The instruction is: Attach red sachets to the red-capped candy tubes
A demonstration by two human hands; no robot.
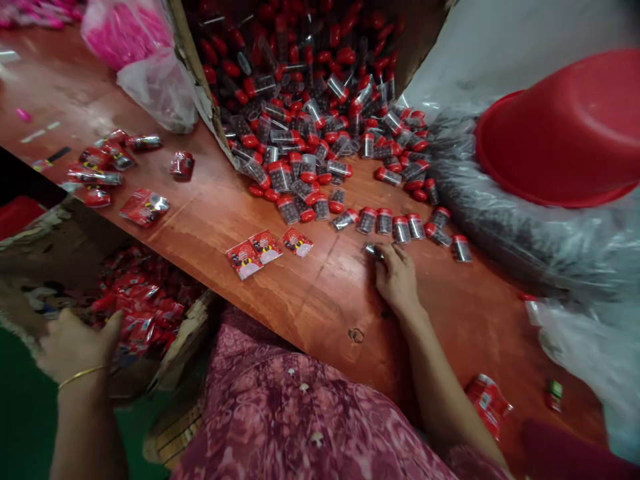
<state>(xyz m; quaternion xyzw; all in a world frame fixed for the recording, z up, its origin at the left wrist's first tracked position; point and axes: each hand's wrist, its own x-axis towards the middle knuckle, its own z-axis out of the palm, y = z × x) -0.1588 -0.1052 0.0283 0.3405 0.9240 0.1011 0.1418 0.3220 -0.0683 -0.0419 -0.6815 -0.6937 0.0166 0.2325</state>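
My right hand (399, 279) rests on the table with its fingers closed on a small dark, shiny jar (373, 250), mostly hidden by the fingers. Just beyond it stands a loose row of small clear jars with red caps (384, 221) and dark contents. Down at the left, my left hand (80, 350) hangs over a cardboard box (195, 327) of red packets (145, 300); its thumb is apart from the fingers and nothing shows in it. Between the hands, red printed cards (254, 253) lie on the table, with one more card (297, 241) beside them.
A big tipped carton (200, 80) spills many jars onto the wooden table (310, 293). Wrapped red packs (95, 167) lie at the left edge, near a bag of pink pieces (133, 40). At right, a red tub (560, 133) sits on a filled plastic bag (480, 200).
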